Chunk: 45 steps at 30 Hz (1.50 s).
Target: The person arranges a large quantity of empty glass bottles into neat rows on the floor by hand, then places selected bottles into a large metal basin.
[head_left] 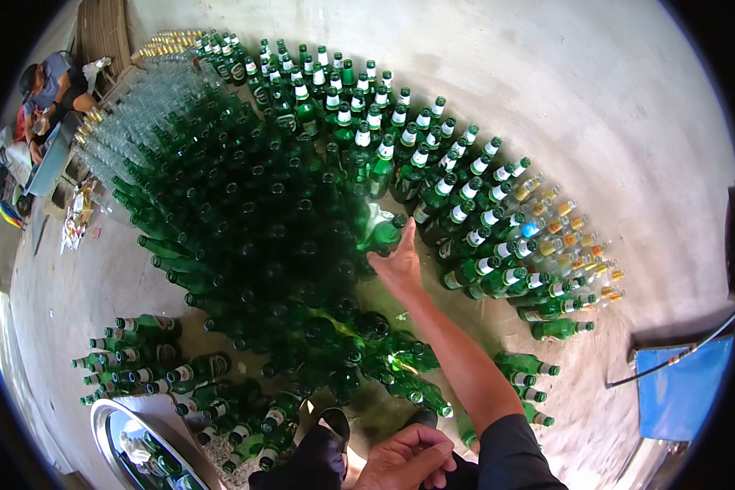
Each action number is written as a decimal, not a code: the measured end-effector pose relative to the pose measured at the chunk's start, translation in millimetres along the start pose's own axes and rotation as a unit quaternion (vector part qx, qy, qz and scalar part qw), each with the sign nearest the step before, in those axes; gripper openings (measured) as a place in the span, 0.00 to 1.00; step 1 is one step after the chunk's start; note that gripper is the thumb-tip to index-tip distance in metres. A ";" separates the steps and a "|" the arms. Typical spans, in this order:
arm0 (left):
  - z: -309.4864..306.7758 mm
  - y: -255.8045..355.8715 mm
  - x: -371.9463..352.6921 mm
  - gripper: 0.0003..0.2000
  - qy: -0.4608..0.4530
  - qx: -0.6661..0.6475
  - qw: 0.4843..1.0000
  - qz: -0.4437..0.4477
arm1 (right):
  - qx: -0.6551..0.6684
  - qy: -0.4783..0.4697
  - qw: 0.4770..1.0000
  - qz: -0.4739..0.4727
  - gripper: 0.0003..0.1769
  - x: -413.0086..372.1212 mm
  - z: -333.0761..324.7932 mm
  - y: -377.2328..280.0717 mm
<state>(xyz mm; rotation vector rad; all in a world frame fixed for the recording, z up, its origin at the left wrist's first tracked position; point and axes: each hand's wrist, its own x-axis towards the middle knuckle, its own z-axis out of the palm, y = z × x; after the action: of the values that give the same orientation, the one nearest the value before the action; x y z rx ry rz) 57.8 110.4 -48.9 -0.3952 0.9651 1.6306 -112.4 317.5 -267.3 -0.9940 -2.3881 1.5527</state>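
My right hand (398, 265) reaches forward from the lower right, thumb and fingers around a green glass bottle (385, 233) near its upper part. The bottle tilts, its mouth toward the right, and a white label shows behind it. Its base is hard to make out. It is between a dense dark mass of green bottles (261, 188) on the left and rows of green bottles with white neck labels (453, 192) on the right. Near my lap, my left hand (408, 459) is loosely closed, fingers curled, with nothing visible in it.
Clear bottles (151, 102) stand at the upper left, and gold-topped ones (567, 237) at the right. Green bottles (143, 355) lie or lean lower left, beside a round metal-rimmed basin (100, 420). Far left, another person (53, 90) sits by a blue tub (51, 163). A blue panel (684, 392) is at the right.
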 end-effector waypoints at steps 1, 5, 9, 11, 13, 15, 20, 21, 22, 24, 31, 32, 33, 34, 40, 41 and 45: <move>0.8 0.8 -0.5 0.06 -0.004 0.000 1.000 0.009 | 0.002 0.051 0.998 -0.047 0.65 4.6 8.3 12.6; 0.0 0.0 0.1 0.07 -0.018 -0.031 0.999 0.025 | -0.013 0.090 0.994 -0.054 0.65 10.1 16.0 26.4; -1.3 -1.0 0.0 0.06 -0.038 -0.052 0.997 0.035 | -0.024 0.134 0.988 -0.074 0.53 7.3 16.7 35.6; -2.2 -1.7 0.0 0.06 -0.044 -0.060 0.996 0.041 | -0.040 0.133 0.990 -0.015 0.38 1.7 13.1 26.3; -4.0 -3.9 0.4 0.06 -0.057 -0.073 0.995 0.046 | -0.047 0.134 0.989 -0.042 0.37 -1.5 10.7 26.0; -4.6 -4.6 0.0 0.06 -0.059 -0.074 0.994 0.045 | -0.054 0.138 0.987 -0.068 0.35 -1.6 9.5 30.3; -5.3 -4.7 -0.5 0.06 -0.062 -0.083 0.994 0.037 | -0.030 0.131 0.987 -0.090 0.23 1.9 8.6 41.4; -5.2 -2.9 -1.4 0.06 -0.060 -0.077 0.995 0.035 | -0.031 0.130 0.987 -0.091 0.23 1.4 7.0 40.5; -5.1 -1.7 -1.6 0.06 -0.058 -0.071 0.995 0.035 | -0.014 0.127 0.987 -0.100 0.21 1.0 5.4 39.6; -5.7 -2.9 -1.1 0.06 -0.056 -0.071 0.995 0.039 | 0.004 0.122 0.986 -0.111 0.19 -0.1 4.4 37.0; -5.7 -4.3 -0.7 0.05 -0.055 -0.073 0.995 0.032 | -0.027 0.130 0.986 -0.097 0.20 -2.3 8.4 31.3; -5.4 -4.0 -0.5 0.05 -0.056 -0.073 0.995 0.030 | -0.035 0.126 0.988 -0.085 0.21 -2.7 9.3 28.5; -4.8 -3.6 -0.6 0.05 -0.053 -0.073 0.995 0.029 | -0.036 0.127 0.988 -0.084 0.21 -3.1 10.8 27.5; -4.5 -3.3 -0.6 0.05 -0.049 -0.074 0.996 0.028 | -0.061 0.137 0.983 -0.105 0.22 -3.9 13.0 26.7; -6.0 -4.4 1.0 0.05 -0.055 -0.062 0.996 0.022 | -0.050 0.122 0.988 -0.081 0.27 -6.7 17.3 26.0; -5.8 -4.0 0.6 0.05 -0.057 -0.061 0.996 0.021 | -0.058 0.124 0.985 -0.101 0.29 -5.1 18.2 30.0; -3.9 1.9 -4.5 0.05 -0.040 -0.047 0.998 0.022 | -0.048 0.064 0.996 -0.043 0.30 -13.7 13.3 22.3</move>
<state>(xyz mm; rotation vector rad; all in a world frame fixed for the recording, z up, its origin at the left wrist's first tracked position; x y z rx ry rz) 56.5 104.5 -47.4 -0.3716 0.8440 1.7224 -97.5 305.0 -289.2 -0.9627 -2.4025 1.3140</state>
